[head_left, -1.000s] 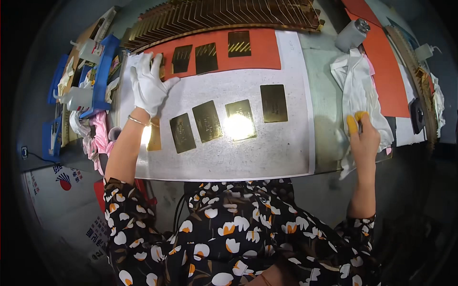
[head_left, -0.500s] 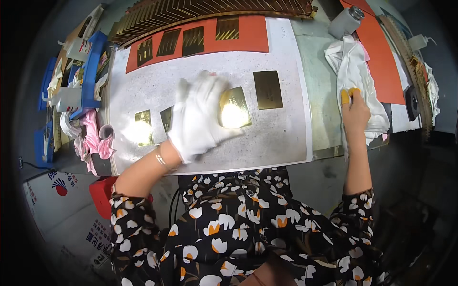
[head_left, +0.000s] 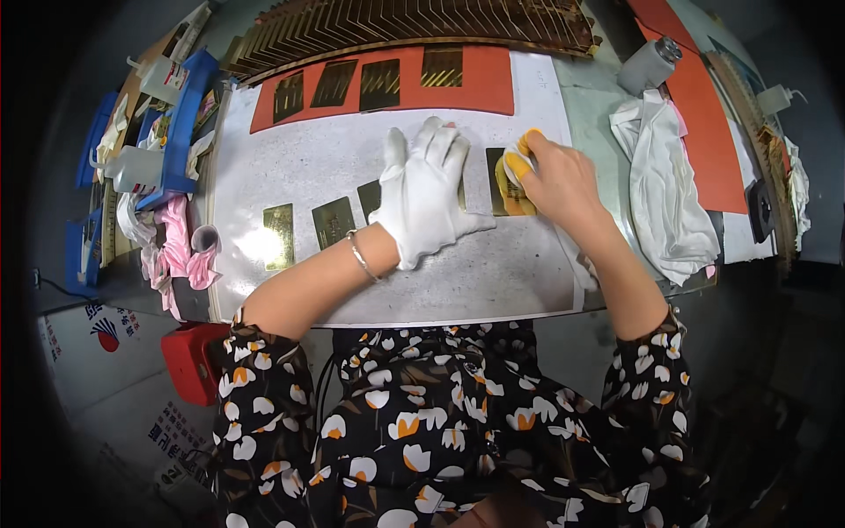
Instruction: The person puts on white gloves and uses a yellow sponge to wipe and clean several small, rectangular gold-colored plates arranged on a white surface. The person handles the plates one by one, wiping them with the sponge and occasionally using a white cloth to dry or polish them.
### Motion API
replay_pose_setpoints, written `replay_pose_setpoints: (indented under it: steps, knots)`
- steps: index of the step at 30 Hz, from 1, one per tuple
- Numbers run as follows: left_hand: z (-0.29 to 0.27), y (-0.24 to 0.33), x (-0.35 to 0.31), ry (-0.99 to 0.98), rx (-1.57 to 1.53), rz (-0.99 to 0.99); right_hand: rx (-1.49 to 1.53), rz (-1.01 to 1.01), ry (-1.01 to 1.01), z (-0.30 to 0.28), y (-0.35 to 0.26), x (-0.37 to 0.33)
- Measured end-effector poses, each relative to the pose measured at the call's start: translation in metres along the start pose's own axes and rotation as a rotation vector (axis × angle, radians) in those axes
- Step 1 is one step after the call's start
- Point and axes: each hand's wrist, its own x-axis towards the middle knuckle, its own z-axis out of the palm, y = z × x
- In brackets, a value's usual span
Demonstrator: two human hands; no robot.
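My left hand (head_left: 427, 189), in a white glove, lies flat with fingers spread over a gold-coloured metal plate that it mostly hides. My right hand (head_left: 559, 180) wears yellow finger cots and pinches a wad of white cloth (head_left: 513, 157) against a dark gold plate (head_left: 497, 198); a white strip of it seems to hang below the wrist. Left of the gloved hand lie a shiny gold plate (head_left: 279, 238), a darker plate (head_left: 334, 223) and a partly covered one (head_left: 367, 199), all on a pale grey sheet (head_left: 396, 304).
Several plates lie on an orange sheet (head_left: 308, 110) behind my hands, before a slotted rack (head_left: 422, 31) of plates. At right are a crumpled white cloth (head_left: 664, 194) and a grey bottle (head_left: 650, 66). A blue holder (head_left: 187, 128) with squeeze bottles (head_left: 136, 167) stands left.
My right hand has moved left from the crumpled white cloth to the rightmost plate, with a cloth wad in its fingers. My gloved left hand has shifted slightly right and settled flat.
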Motion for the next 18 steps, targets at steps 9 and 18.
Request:
replay_pose_setpoints:
  steps: [9,18]
  knots:
    - [0.01,0.0,0.01,0.024,0.052,0.012,-0.106,0.009,-0.061,0.018,-0.011,0.03]
    - [0.015,-0.003,0.014,-0.023,0.032,0.0,-0.15,0.049,-0.069,0.024,-0.013,0.027]
